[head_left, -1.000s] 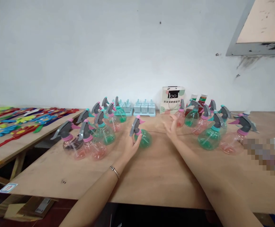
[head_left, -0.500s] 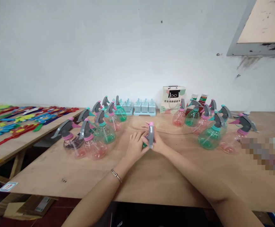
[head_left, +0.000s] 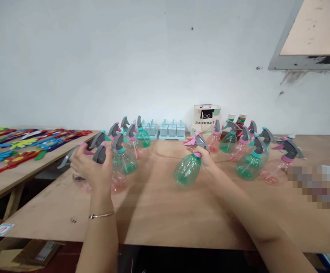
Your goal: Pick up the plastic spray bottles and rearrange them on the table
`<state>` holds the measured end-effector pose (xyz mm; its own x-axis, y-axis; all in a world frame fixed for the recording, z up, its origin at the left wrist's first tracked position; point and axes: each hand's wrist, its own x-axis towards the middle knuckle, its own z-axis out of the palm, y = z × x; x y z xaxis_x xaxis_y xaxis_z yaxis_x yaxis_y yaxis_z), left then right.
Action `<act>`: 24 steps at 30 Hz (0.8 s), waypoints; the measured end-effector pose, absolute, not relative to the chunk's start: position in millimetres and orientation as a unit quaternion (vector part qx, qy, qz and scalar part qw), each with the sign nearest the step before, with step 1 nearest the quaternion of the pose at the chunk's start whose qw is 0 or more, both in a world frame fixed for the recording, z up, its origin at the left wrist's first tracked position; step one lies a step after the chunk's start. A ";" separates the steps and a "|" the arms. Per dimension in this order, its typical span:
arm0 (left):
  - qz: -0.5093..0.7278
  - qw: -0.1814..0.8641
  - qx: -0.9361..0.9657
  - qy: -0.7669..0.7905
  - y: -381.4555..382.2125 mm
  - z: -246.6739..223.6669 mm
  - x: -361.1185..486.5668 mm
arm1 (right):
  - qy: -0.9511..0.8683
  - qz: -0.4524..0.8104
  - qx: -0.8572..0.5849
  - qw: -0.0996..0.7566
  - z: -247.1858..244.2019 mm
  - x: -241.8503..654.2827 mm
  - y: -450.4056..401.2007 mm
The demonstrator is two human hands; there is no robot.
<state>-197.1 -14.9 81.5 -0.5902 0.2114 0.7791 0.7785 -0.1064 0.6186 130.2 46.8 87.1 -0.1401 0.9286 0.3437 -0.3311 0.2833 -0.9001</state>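
Note:
My right hand (head_left: 206,159) is closed around the neck of a spray bottle (head_left: 186,169), just under its grey and pink trigger head. This bottle has a clear green body and is tilted, its base toward the left. My left hand (head_left: 92,167) is raised at the front left with thumb and fingers apart, wearing a thin bracelet on the wrist. Beyond its fingers is the grey head of a pink-bodied spray bottle (head_left: 118,183), partly hidden by the hand; whether they touch I cannot tell.
Several green and pink spray bottles stand at left (head_left: 125,162) and right (head_left: 248,168) on the wooden table (head_left: 153,220). Pale blue ice-pop moulds (head_left: 172,131), a paper bag (head_left: 206,123) and red bottles are at the wall. Colourful flower-shaped pieces (head_left: 25,155) cover another table.
My hands have come apart. The left moved left to the pink bottles, while the right keeps the green spray bottle, now turned so its body shows.

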 end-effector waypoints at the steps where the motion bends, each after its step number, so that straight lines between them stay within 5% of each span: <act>1: -0.621 0.184 -0.393 -0.653 -15.7 82.2 -202.6 | -0.536 0.541 -0.255 0.595 90.8 130.6 46.6; 7: -0.618 0.155 -0.432 -0.638 -24.3 83.8 -211.4 | -0.542 0.576 -0.197 0.579 99.4 138.4 47.1; 14: -0.680 -0.031 -0.564 -0.468 -22.3 82.0 -156.0 | -0.574 0.583 -0.197 0.541 96.7 145.2 47.9; 24: -0.657 -0.091 -0.589 -0.462 -17.8 69.5 -103.9 | -0.568 0.516 -0.205 0.607 97.2 136.6 47.7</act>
<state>-103.9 -17.8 69.5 -0.2899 0.6633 0.6899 0.4251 -0.5566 0.7138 136.6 47.7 97.2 -0.1787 0.8598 0.4784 -0.3935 0.3832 -0.8357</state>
